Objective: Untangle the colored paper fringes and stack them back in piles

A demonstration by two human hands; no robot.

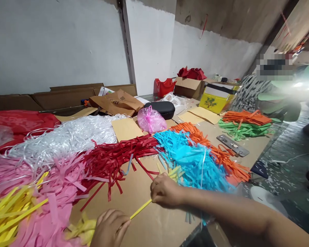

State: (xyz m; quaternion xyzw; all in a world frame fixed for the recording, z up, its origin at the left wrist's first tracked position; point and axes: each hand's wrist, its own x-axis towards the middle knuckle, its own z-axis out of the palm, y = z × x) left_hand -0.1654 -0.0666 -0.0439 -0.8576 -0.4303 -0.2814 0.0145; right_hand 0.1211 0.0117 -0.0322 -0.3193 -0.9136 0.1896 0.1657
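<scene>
A narrow yellow strip (141, 209) runs straight between my two hands, over the brown cardboard. My left hand (110, 227), low in the view, pinches its near end. At the far end my right hand (166, 189) is closed on the strip. Pale yellow strip ends (177, 174) stick out behind my right hand. To the left of my left hand lies a blurred clump of yellow strips (81, 229). Close to my right hand are a heap of blue strips (193, 161) and dark red strips (118, 157).
Pink strips (51, 212), bright yellow strips (7, 216) and white strands (72, 137) cover the left. Orange strips (231, 164) and a phone (233, 145) lie right. Behind are a pink plastic bag (151, 120), a black case (161, 109) and a yellow box (213, 99).
</scene>
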